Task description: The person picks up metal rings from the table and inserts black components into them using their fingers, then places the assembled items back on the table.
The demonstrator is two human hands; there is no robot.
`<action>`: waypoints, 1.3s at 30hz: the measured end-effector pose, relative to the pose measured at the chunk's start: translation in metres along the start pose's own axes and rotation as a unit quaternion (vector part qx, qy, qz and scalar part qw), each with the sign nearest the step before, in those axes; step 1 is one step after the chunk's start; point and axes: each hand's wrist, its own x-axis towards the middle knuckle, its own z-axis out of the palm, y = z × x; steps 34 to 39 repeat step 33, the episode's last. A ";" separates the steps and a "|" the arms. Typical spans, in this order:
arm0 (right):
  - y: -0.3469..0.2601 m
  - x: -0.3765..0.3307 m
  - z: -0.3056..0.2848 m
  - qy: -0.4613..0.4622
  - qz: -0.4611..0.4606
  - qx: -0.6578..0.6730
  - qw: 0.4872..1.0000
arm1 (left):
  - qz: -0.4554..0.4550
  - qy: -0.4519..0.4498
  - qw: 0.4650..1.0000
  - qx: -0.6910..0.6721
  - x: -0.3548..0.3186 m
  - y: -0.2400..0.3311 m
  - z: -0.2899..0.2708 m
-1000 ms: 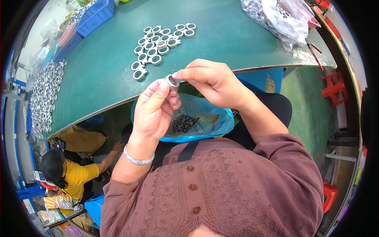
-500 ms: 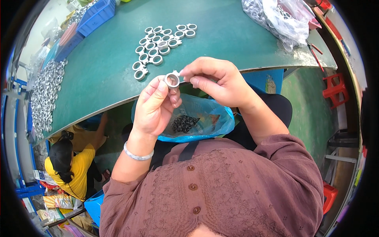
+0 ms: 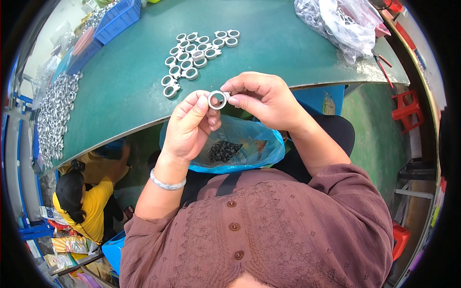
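My left hand [image 3: 191, 126] and my right hand [image 3: 261, 97] together pinch one small silver metal ring [image 3: 217, 100] at the near edge of the green table [image 3: 125, 91]. The ring's hole faces up at me. Below my hands a blue plastic bag [image 3: 249, 149] lies open on my lap, with small dark rings [image 3: 223, 150] inside. Several finished silver rings [image 3: 194, 53] lie grouped on the table just beyond my hands. A silver bracelet [image 3: 165, 182] circles my left wrist.
A long heap of silver rings [image 3: 54, 115] runs along the table's left end. Blue bins [image 3: 113, 19] stand at the far left, a clear bag of metal parts [image 3: 338, 24] at the far right. A person in a yellow shirt [image 3: 84, 201] crouches below left. Red stools [image 3: 408, 110] stand at right.
The ring has turned in my fingers so its hole now faces up. Both hands have stayed in place. The person in yellow has shifted slightly below the table.
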 end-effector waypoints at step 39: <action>-0.044 0.034 -0.221 0.368 0.012 -0.142 0.919 | 0.024 0.122 0.985 0.118 -0.014 -0.003 0.002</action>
